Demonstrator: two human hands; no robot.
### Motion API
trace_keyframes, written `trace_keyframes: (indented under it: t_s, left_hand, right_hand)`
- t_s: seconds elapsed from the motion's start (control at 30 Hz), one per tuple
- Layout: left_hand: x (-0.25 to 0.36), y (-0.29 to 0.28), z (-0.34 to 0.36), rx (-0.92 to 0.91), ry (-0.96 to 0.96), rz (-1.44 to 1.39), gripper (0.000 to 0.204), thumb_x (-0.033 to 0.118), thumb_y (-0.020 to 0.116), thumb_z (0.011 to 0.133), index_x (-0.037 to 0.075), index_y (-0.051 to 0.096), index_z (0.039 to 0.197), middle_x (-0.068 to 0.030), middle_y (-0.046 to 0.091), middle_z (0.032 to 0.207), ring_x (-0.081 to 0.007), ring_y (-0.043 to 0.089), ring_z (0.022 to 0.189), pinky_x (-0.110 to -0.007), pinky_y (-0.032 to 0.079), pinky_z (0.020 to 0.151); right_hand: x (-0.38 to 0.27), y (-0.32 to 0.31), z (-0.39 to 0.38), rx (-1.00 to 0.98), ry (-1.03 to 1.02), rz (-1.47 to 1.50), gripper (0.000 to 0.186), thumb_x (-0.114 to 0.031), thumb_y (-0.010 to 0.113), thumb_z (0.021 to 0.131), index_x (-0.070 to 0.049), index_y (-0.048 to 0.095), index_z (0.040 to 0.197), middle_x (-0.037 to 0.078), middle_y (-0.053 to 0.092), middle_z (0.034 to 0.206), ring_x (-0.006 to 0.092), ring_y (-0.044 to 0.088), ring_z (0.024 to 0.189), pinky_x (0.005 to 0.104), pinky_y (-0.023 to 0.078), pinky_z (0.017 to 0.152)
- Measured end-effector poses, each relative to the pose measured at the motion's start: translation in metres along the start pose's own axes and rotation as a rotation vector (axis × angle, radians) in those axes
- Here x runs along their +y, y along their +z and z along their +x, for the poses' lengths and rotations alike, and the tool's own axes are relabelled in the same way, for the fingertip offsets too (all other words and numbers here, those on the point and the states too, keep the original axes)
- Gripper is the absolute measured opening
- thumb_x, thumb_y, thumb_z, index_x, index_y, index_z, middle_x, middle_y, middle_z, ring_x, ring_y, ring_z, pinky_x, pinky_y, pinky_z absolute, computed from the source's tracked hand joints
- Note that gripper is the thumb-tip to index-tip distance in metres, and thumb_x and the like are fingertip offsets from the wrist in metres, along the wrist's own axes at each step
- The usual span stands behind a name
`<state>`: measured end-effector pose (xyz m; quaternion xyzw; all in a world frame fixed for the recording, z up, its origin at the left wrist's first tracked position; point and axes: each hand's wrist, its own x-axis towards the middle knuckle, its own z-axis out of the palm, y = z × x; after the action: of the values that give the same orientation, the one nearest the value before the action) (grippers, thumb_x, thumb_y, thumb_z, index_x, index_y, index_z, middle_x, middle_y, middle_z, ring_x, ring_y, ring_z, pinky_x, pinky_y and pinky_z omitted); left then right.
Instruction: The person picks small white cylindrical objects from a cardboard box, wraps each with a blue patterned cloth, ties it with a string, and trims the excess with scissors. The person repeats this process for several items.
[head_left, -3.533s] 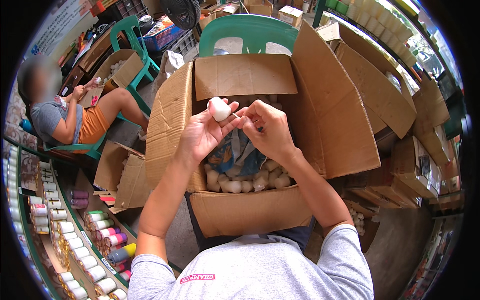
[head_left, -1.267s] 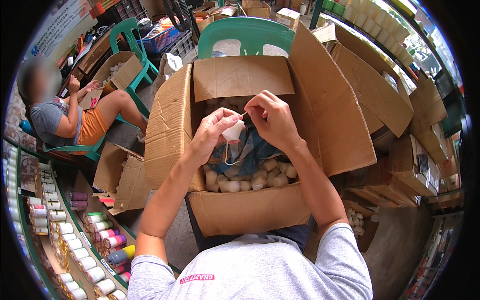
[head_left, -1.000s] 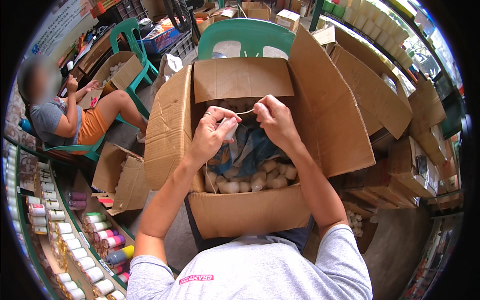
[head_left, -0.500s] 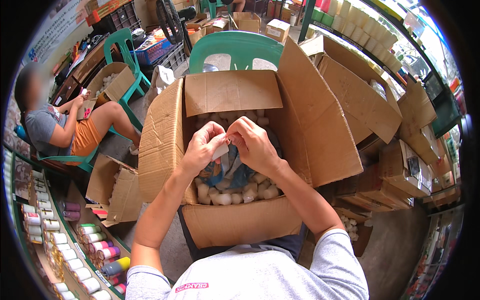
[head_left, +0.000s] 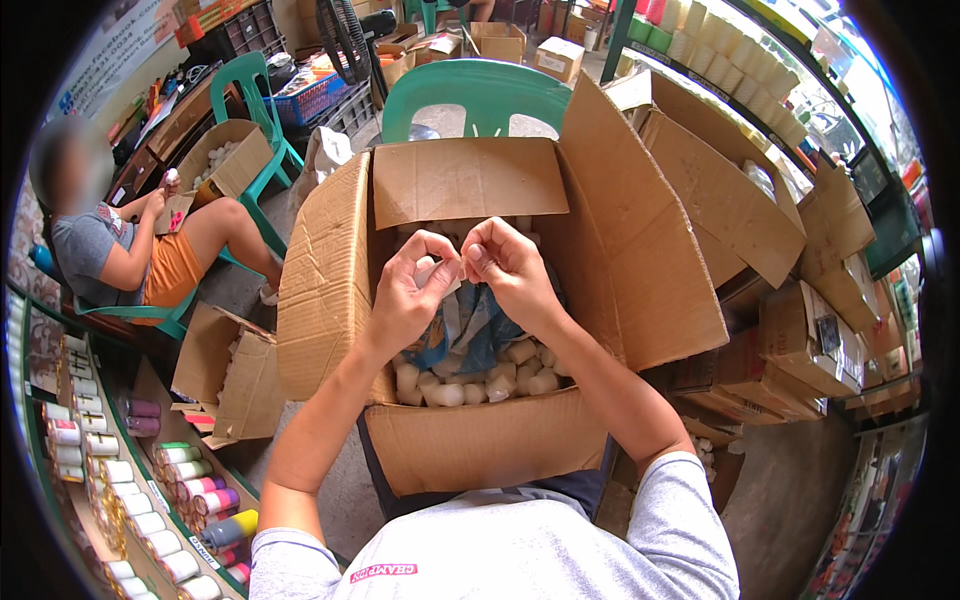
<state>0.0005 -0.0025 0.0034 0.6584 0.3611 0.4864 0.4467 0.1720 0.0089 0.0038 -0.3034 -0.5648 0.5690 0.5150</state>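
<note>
Over an open cardboard box (head_left: 490, 440), my left hand (head_left: 405, 300) has its fingers curled round a small white candle-like piece (head_left: 426, 266), mostly covered by the fingers. Close beside it, my right hand (head_left: 512, 280) pinches thumb and forefinger together at the piece's end; what lies in that pinch is too small to make out. Many short white wax-like cylinders (head_left: 465, 393) lie inside the box. Among them is a crumpled blue and clear plastic bag (head_left: 482, 338), partly hidden below my hands.
A green plastic chair (head_left: 470, 85) stands behind the box. Open cartons (head_left: 720, 190) crowd the right. To the left, a seated person (head_left: 110, 250) handles a small white piece. Shelves of candle-like cylinders (head_left: 165, 545) curve along the lower left.
My right hand has risen slightly and my fingers have shifted on the white piece, which is now more covered. The seated person's hands have lifted a little.
</note>
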Motion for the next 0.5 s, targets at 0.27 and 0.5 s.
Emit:
trace_keyframes:
  t_s: [0.27, 0.5]
  left_hand:
    - [0.0027, 0.0086, 0.0006, 0.174, 0.267, 0.279, 0.008, 0.003, 0.062, 0.091, 0.004, 0.054, 0.094, -0.0097, 0.062, 0.087, -0.0194, 0.061, 0.081, -0.031, 0.049, 0.075]
    - [-0.0001, 0.0094, 0.0011, 0.249, 0.264, 0.196, 0.007, 0.003, 0.061, 0.092, 0.004, 0.054, 0.093, -0.0088, 0.062, 0.087, -0.0179, 0.061, 0.081, -0.03, 0.049, 0.076]
  right_hand:
    - [0.0018, -0.0008, 0.0016, -0.015, 0.001, 0.145, 0.012, -0.01, 0.063, 0.094, 0.0, 0.059, 0.097, 0.003, 0.062, 0.088, 0.0089, 0.056, 0.079, 0.0248, 0.048, 0.072]
    - [-0.004, 0.0041, -0.0006, -0.033, 0.04, 0.087, 0.011, -0.007, 0.066, 0.092, 0.002, 0.06, 0.095, 0.001, 0.062, 0.089, 0.0066, 0.056, 0.083, 0.0218, 0.049, 0.073]
